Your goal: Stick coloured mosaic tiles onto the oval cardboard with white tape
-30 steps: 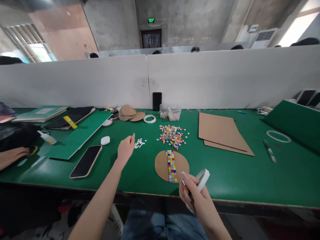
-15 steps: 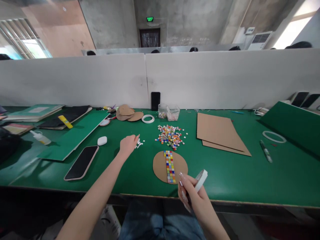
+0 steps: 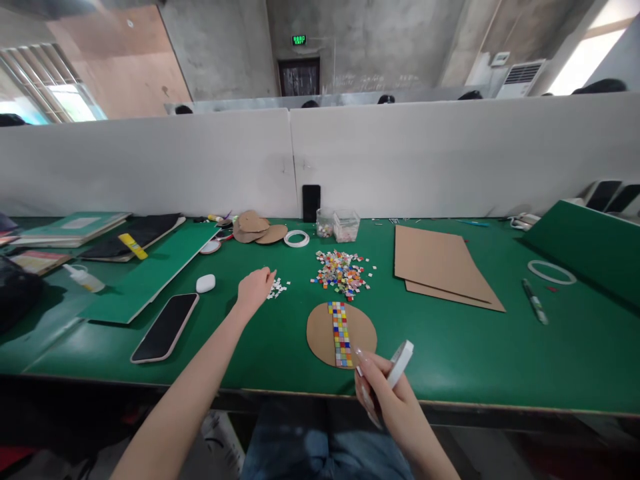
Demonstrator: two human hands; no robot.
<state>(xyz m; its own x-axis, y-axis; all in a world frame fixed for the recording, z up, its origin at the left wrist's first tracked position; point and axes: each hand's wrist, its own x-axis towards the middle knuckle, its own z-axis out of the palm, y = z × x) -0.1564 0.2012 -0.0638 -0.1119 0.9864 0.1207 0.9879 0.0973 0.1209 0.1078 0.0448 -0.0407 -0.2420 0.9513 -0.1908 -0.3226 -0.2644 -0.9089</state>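
My left hand (image 3: 255, 292) is closed, its fingertips over the left side of a small heap of white bits (image 3: 278, 287); anything between the fingers is too small to tell. Near the front edge, my right hand (image 3: 383, 387) is closed on a roll of white tape (image 3: 401, 363). Just left of that hand lies an oval cardboard piece (image 3: 317, 333) with a vertical band of coloured mosaic tiles (image 3: 341, 333) across its middle. Behind the oval is a loose pile of coloured tiles (image 3: 341, 272).
A phone (image 3: 166, 327), a white case (image 3: 205, 283) and a green board (image 3: 150, 280) lie left. Clear tubs (image 3: 346, 227), a tape ring (image 3: 297, 239) and cardboard discs (image 3: 253, 225) stand or lie at the back. Cardboard sheets (image 3: 437, 260) and a marker (image 3: 535, 301) are on the right.
My left hand has shifted slightly left, showing more of the white bits. The right hand still holds the tape roll, almost unmoved.
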